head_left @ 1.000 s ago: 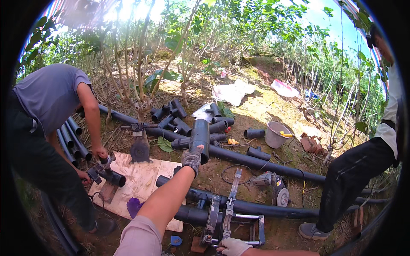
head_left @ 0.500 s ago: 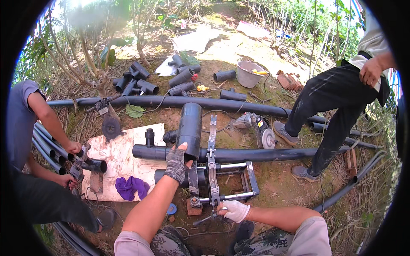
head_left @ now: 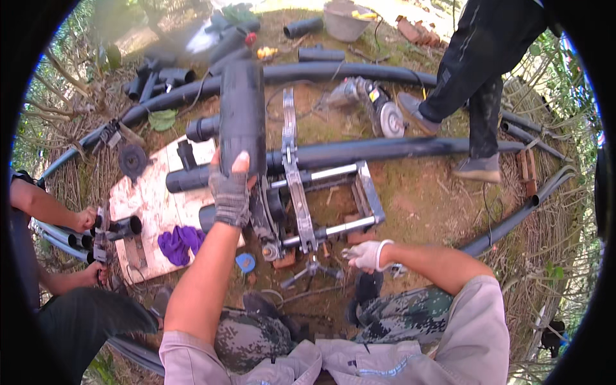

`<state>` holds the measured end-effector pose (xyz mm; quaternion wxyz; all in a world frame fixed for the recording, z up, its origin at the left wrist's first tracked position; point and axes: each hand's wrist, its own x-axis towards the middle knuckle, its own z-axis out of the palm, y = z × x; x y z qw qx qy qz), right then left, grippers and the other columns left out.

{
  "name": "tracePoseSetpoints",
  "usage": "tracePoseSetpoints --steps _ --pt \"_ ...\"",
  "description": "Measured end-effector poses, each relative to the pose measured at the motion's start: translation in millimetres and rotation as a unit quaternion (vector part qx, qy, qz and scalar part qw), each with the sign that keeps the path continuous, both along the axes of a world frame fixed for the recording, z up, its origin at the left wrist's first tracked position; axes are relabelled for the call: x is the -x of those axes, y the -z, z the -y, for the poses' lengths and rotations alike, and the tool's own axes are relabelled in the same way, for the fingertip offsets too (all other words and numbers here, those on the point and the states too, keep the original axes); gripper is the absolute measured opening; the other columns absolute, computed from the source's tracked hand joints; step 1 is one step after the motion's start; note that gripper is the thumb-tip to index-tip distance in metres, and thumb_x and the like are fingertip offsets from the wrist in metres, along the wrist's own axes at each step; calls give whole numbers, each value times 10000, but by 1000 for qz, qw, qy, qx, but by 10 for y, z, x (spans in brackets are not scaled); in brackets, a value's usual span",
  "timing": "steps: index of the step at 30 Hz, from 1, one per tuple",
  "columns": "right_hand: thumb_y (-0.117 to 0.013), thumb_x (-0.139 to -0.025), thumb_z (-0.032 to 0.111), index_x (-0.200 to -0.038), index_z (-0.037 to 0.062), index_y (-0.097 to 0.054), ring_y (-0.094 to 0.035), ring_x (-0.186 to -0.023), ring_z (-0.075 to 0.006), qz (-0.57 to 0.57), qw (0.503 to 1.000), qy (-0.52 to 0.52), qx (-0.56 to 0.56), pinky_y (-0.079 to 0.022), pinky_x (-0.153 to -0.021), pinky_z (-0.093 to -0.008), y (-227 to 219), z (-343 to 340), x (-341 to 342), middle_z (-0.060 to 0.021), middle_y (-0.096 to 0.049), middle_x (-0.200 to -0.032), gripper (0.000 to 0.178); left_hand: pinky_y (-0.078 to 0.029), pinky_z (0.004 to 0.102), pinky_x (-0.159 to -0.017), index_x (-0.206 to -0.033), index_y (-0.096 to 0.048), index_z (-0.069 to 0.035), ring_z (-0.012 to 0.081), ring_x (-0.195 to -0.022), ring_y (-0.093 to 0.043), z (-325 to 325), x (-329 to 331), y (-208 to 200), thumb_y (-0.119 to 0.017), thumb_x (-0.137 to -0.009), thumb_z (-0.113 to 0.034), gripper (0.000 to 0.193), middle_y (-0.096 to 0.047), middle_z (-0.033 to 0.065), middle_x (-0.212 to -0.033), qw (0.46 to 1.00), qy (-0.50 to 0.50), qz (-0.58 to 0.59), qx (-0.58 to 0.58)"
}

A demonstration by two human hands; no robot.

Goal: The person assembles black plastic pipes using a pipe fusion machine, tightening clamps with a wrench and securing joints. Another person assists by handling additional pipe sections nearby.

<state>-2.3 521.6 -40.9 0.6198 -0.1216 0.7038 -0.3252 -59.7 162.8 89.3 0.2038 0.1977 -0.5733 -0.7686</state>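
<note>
My left hand, in a grey fingerless glove, grips the lower end of a large black pipe tee. The tee stands upright, its short side branch pointing left. Just right of it is a metal pipe-clamping frame with two shiny rods, and a long black pipe runs through or behind its clamps. My right hand, in a white glove, is closed near the frame's front, right of a three-armed screw handle. Something small and metallic shows at its fingertips, too small to name.
At left, a co-worker's hands hold a tool by a short black pipe. A purple cloth lies on a pale board. An angle grinder lies near another person's shoes. Black fittings and a bucket are farther back.
The view has tilted down and turned. My left hand still grips the tee. My right hand has moved away from the screw handle, to the right, with something small at its fingers.
</note>
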Motion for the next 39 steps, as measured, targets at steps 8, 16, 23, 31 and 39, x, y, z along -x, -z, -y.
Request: tracePoseSetpoints --steps 8,16,23,31,39 --pt "-550 -1006 345 -1122 44 -617 -655 -780 -230 -117 991 41 -46 -522 -675 -384 169 342 159 -105 -695 -942 330 -544 432 -896 -1398 -437 -86 246 -1081 -591 50 -15 -135 -846 -760 -292 785 -534 118 -1271 999 11 35 -32" --pt "-542 -1029 343 -1150 102 -637 -497 -588 -81 175 961 210 32 -393 -489 -267 368 707 42 4 -636 -770 286 -554 399 -898 -1421 -412 -69 234 -1070 -607 111 -18 -86 -820 -785 -275 783 -543 124 -1259 997 41 22 -62" --pt "-669 -965 324 -902 73 -557 -518 -545 -133 118 965 231 -40 -391 -458 -301 241 860 11 -24 -570 -703 282 -580 369 -842 -1373 -498 -69 220 -1021 -630 112 -9 -66 -753 -822 -309 653 -599 109 -1195 997 36 18 -64" --pt "-675 -955 301 -906 36 -607 -533 -535 -179 73 974 204 -62 -430 -472 -354 74 978 -11 -53 -557 -690 278 -561 397 -866 -1410 -436 -120 214 -1075 -606 124 -65 -140 -794 -794 -273 729 -572 89 -1232 991 35 27 -128" --pt "-568 -963 512 -1043 -41 -665 -674 -929 -399 -161 979 1 -124 -499 -811 -473 55 871 0 -233 -698 -947 567 -542 412 -923 -1390 -458 -72 234 -1088 -595 96 -32 -126 -784 -798 -313 718 -567 111 -1234 993 51 19 -104"
